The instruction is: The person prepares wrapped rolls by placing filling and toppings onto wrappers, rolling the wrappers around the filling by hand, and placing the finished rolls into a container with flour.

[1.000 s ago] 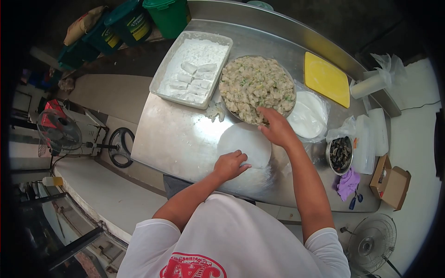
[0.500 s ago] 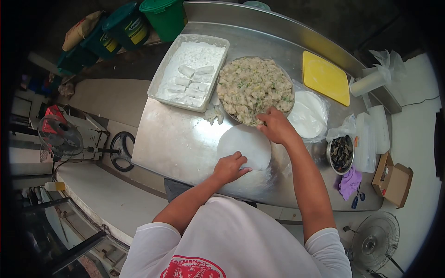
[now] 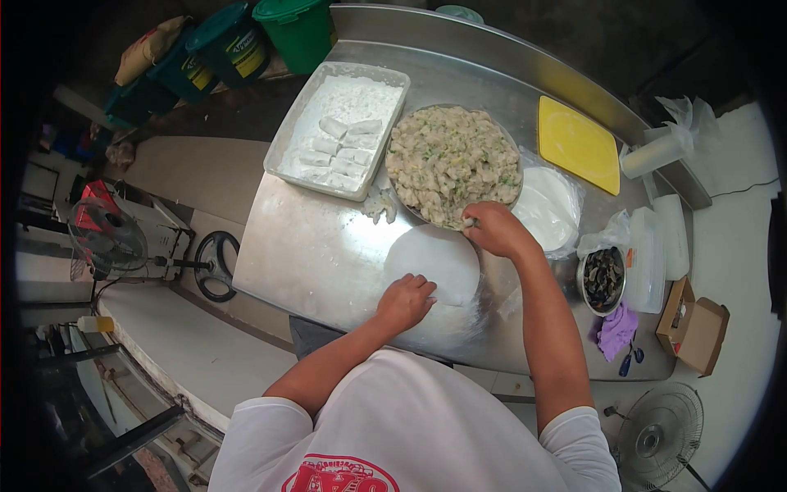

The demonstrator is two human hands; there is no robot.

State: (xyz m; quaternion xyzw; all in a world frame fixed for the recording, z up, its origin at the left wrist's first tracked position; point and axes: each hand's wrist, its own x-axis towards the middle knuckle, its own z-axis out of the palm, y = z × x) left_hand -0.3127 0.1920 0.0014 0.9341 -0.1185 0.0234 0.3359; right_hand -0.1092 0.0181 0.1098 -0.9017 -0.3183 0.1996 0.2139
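Note:
A thin, round, translucent white wrapper lies on the metal table in front of me. My left hand is at its lower left edge, fingers curled and pressed together on it. At the near rim of a wide bowl heaped with pale chopped filling, flecked with green, my right hand is closed. A pale lump of filling shows between its thumb and fingers. Left of the bowl, several white-dusted rolls rest in a tray of white powder.
A stack of round wrappers in plastic sits right of the bowl. Beyond it lies a yellow board. Farther right are a bowl of dark pieces, a purple cloth and a cardboard box. Scraps lie beside the tray.
My right hand has turned and drawn slightly down toward the bowl's near rim, and a lump of filling now shows in its fingers. My left fingers and thumb have come closer together.

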